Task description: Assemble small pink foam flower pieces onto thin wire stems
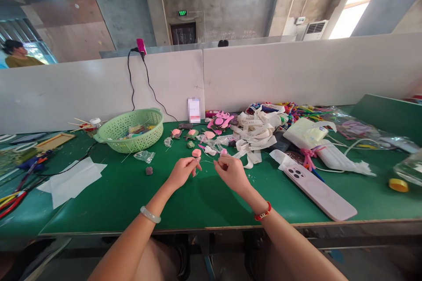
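The left hand and right hand work low over the green surface, fingers pinched steadily together (their hold too fine to tell), a pink clay ball just past the left fingertips.

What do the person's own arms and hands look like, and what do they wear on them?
Both forearms are bare, with no sleeves or gloves. The left hand wears a smooth, pale green bangle at the wrist. The right hand wears a thin red cord bracelet with a small light-coloured piece at the wrist.
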### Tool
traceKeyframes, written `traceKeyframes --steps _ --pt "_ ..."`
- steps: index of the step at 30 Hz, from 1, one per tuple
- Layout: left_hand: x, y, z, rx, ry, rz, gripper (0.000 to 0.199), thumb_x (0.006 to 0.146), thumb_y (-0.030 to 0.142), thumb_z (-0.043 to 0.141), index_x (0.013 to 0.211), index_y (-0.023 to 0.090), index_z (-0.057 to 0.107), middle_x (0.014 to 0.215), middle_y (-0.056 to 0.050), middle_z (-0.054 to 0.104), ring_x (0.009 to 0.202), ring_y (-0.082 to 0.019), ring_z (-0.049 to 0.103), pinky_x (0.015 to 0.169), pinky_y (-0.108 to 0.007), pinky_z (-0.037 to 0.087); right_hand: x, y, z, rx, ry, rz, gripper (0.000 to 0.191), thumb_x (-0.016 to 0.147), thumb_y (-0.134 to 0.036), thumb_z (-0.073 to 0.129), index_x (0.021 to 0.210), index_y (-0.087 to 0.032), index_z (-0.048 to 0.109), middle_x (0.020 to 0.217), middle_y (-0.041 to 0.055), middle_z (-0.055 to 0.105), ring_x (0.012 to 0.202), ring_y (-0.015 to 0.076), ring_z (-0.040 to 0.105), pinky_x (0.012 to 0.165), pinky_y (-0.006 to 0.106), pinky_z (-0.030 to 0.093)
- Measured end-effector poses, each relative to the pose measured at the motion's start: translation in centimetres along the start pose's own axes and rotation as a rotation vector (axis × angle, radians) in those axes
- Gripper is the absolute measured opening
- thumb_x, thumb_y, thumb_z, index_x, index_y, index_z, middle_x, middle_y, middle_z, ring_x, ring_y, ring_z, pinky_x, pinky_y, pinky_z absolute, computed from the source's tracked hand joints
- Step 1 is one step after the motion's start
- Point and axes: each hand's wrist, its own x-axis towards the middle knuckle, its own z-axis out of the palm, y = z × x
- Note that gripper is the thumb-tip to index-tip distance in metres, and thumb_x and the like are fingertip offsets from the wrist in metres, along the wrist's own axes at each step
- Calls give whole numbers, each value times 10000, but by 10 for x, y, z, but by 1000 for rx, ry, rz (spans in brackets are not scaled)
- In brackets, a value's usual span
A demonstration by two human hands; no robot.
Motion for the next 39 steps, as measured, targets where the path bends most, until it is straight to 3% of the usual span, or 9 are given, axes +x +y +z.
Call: traceKeyframes --steps 5,8,11,14,17,23,27,32,39 --pt "2 -5 -9 -421 87 -169 502 690 655 721 761 158 701 628 15 538 657 -126 556 716 -269 474 3 12 0 212 3 278 468 838 -483 568 492 -211 409 460 -12 445 474 112 381 514 273 333" --pt "1 -5 -6 -416 -23 -182 533 671 592 784 998 172 747 815 -37 658 787 -147 615 796 -281 477 3 6 4 433 -17 446 490 785 -558 622 475 -203 489 475 10 509 475 119 448 502 270 365" --pt "0 -5 1 -377 -153 -163 595 683 570 793 1151 209 725 1085 -100 707 994 -209 638 878 -311 468 0 -8 8 612 -96 508 504 761 -550 659 442 -201 484 494 16 522 500 114 474 524 262 390" --pt "0 -7 5 -434 -165 -130 576 720 619 742 1114 200 740 1124 -110 705 1044 -226 628 907 -331 466 -5 -19 11 709 -229 553 500 752 -519 682 432 -199 468 506 18 533 500 105 466 518 254 379" --pt "1 -8 6 -521 -81 -136 551 682 639 760 941 153 761 983 -99 715 914 -196 639 868 -327 481 -9 -23 16 746 -284 578 506 743 -520 689 433 -200 450 503 9 529 484 99 449 501 250 368" --pt "1 -5 11 -704 8 -199 475 694 601 771 790 142 698 793 -30 670 740 -119 609 750 -262 490 -12 -18 26 550 -260 393 504 780 -580 647 486 -204 483 451 -19 496 438 99 436 485 251 359" --pt "1 -4 12 -775 8 -222 450 701 576 780 751 150 644 690 12 617 653 -93 582 674 -237 483 -14 -19 26 438 -285 257 472 884 -505 551 528 -210 457 501 -9 521 474 112 467 509 255 379" --pt "1 -3 11 -801 2 -228 472 650 582 815 794 156 673 801 -33 709 778 -132 661 759 -255 511 -11 -16 18 85 -168 -16 442 927 -327 479 542 -217 292 590 0 448 537 115 401 535 267 306" --pt "2 4 19 -687 57 -212 492 662 566 814 913 149 744 947 -89 749 940 -190 683 895 -311 500 -8 0 17 -129 -100 -38 398 894 -223 473 561 -224 255 576 -6 406 515 117 383 520 270 279"
